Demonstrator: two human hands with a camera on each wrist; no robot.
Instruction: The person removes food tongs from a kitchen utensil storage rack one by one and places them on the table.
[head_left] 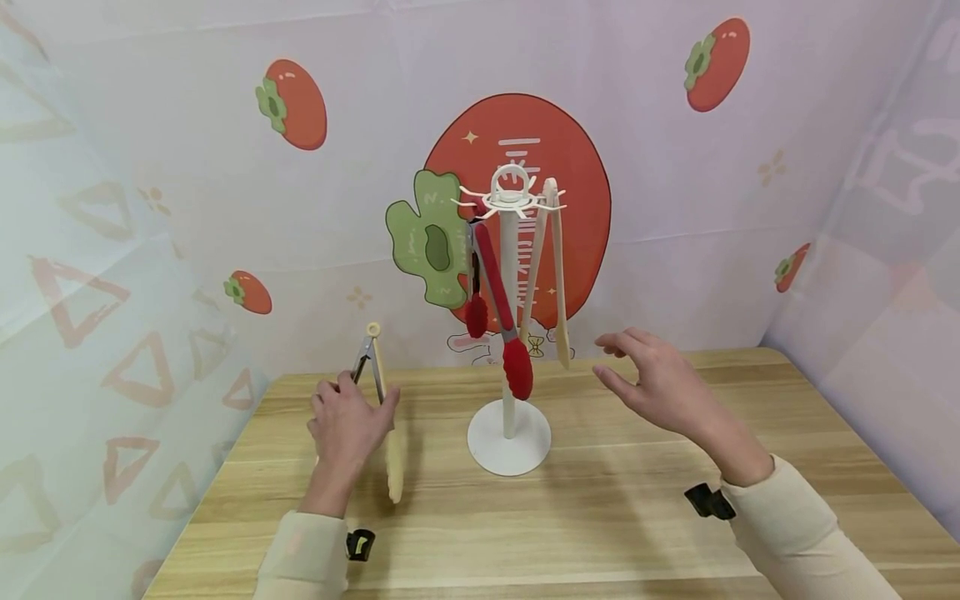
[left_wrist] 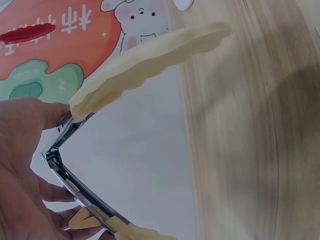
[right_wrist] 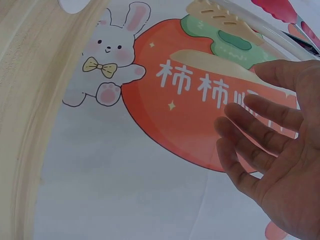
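My left hand (head_left: 348,425) grips a pair of cream-tipped metal tongs (left_wrist: 150,62) over the left part of the table. Their ring end points up and the two arms are spread apart; in the left wrist view the thumb lies by one arm and the fingers by the other. To the right of the stand, my right hand (head_left: 667,383) hovers with loosely bent fingers and holds nothing. Nearest to it is a pair of beige tongs (head_left: 562,325) hanging from the white rotating-hook stand (head_left: 510,458). Red-tipped tongs (head_left: 517,367) hang on the stand's left side.
The wooden table (head_left: 600,517) carries the stand's round base near its middle. Behind it rises a cloth backdrop (head_left: 360,208) printed with persimmons and a rabbit. More printed cloth (head_left: 97,333) borders the left side.
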